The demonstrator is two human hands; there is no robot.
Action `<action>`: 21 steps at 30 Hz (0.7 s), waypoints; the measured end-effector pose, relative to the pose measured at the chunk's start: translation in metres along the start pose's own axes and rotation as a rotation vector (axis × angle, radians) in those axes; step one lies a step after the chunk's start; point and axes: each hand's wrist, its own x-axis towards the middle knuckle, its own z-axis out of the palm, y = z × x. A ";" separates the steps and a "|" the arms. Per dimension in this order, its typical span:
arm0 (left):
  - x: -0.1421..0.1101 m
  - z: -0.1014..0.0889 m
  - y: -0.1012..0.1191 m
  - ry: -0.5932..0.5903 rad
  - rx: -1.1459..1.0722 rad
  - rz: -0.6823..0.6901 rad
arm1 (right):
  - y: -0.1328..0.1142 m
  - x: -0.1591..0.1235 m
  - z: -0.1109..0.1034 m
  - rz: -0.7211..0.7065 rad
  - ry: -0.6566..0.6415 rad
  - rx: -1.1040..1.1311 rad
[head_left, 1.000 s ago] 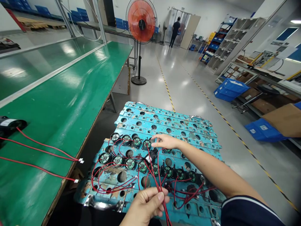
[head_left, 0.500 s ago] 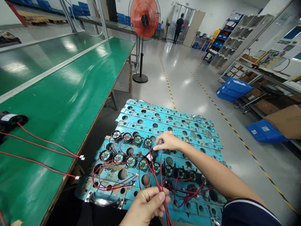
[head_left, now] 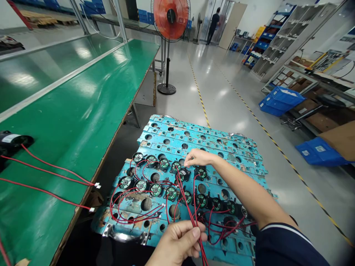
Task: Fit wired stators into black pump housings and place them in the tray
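Note:
My left hand (head_left: 184,240) is closed around several red wires (head_left: 200,242) low in front of me, above the near part of a blue board (head_left: 145,204) with holes. My right hand (head_left: 198,157) reaches over the board. Its fingers are bent together at the upper edge of a small black motor (head_left: 183,175), which leans and shows a pale label; the exact contact is partly hidden. Just left of it sits another round motor (head_left: 176,167) with a green circuit board on top. Several similar motors (head_left: 155,190) stand in rows, their red wires looped across the board.
A green workbench (head_left: 91,107) runs along the left, bearing a black cylinder (head_left: 15,142) and red wires with white connectors (head_left: 97,185). A red fan (head_left: 171,16) stands ahead. Blue bins (head_left: 280,100) and shelving are at right. A person (head_left: 214,26) is far off by the door.
The leaning motor has shifted slightly right and stands more upright. My right hand's fingers have come closer together beside it. My left hand still grips the wires. The view has shifted slightly.

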 end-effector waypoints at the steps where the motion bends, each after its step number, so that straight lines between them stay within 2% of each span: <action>1: 0.001 0.000 -0.001 -0.003 -0.003 -0.005 | 0.007 0.001 -0.001 -0.009 -0.015 0.036; 5: 0.003 0.003 -0.001 -0.016 -0.029 -0.019 | 0.028 0.001 -0.001 -0.025 -0.040 0.157; 8: 0.004 0.004 0.000 -0.020 -0.046 -0.022 | 0.034 0.000 -0.001 -0.026 -0.036 0.203; 15: 0.005 0.001 -0.004 -0.020 -0.038 -0.037 | 0.020 0.012 0.002 0.009 -0.054 0.142; 18: 0.006 -0.001 -0.008 -0.015 -0.050 -0.042 | 0.007 0.016 0.005 0.057 0.069 0.081; 21: 0.006 0.001 -0.011 0.005 -0.105 -0.050 | -0.015 -0.008 0.007 0.111 0.338 0.021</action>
